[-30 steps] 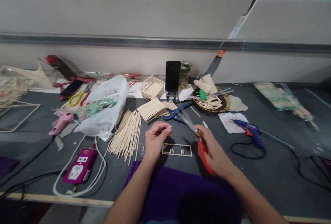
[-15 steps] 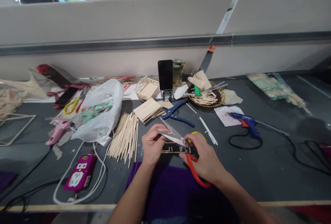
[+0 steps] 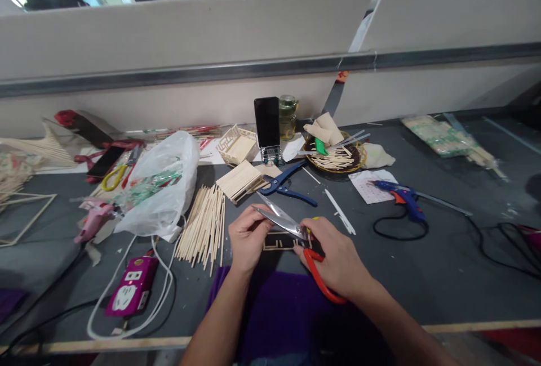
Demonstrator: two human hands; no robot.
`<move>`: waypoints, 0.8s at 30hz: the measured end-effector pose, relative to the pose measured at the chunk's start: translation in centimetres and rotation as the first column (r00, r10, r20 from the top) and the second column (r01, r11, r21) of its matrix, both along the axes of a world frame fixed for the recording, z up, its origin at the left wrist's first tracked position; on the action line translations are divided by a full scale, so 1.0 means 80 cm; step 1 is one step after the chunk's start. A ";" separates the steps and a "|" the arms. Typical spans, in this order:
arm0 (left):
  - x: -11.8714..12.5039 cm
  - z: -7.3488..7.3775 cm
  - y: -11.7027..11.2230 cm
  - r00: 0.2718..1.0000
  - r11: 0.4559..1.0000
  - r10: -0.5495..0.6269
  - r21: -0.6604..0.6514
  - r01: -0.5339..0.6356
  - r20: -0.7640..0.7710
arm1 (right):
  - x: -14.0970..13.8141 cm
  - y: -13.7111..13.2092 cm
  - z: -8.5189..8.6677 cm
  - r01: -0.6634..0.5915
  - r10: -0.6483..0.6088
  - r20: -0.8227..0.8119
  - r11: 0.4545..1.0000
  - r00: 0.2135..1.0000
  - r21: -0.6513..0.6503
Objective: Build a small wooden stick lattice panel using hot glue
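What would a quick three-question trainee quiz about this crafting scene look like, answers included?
1. Which hand grips the scissors?
2. True or false: in the picture, the pink glue gun lies farther left than the loose sticks.
3. What colour is the pliers-like tool lying just beyond the scissors? A) green B) blue C) yellow

Key:
1. The person's right hand.
2. True.
3. B, blue.
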State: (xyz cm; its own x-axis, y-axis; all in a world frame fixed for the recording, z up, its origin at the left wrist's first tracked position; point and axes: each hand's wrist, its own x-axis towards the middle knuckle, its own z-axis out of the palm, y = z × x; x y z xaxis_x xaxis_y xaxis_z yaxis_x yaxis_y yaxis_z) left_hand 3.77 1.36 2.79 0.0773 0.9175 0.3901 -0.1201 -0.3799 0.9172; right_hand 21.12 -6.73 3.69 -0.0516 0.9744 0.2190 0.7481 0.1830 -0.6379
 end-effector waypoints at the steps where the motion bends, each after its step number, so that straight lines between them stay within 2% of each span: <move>1: 0.000 -0.001 0.000 1.000 1.000 -0.001 -0.005 0.001 -0.003 | 0.001 0.000 0.000 -0.004 0.004 0.012 1.000 1.000 0.012; 9: -0.001 -0.013 0.001 1.000 0.999 0.006 -0.042 -0.005 0.018 | 0.003 -0.002 0.005 -0.041 0.041 -0.001 0.999 0.999 -0.024; 17: -0.003 -0.007 -0.001 0.999 0.999 0.030 0.018 -0.030 -0.045 | 0.003 -0.003 0.012 -0.030 0.034 0.119 0.999 0.992 -0.033; 22: 0.001 -0.001 -0.001 0.999 1.000 0.029 -0.002 -0.029 -0.046 | 0.004 -0.001 0.000 -0.057 0.057 0.190 0.998 0.980 -0.003; 24: 0.003 0.000 -0.001 1.000 0.999 0.008 -0.040 -0.009 -0.024 | 0.006 0.001 -0.006 -0.066 0.068 0.135 0.998 0.989 -0.014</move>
State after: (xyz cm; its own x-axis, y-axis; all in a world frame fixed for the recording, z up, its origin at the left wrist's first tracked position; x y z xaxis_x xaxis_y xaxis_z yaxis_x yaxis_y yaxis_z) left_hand 4.03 1.29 2.77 0.0779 0.9331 0.3511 -0.0951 -0.3437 0.9343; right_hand 21.58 -6.61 3.25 -0.1452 0.9696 0.1968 0.8137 0.2302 -0.5338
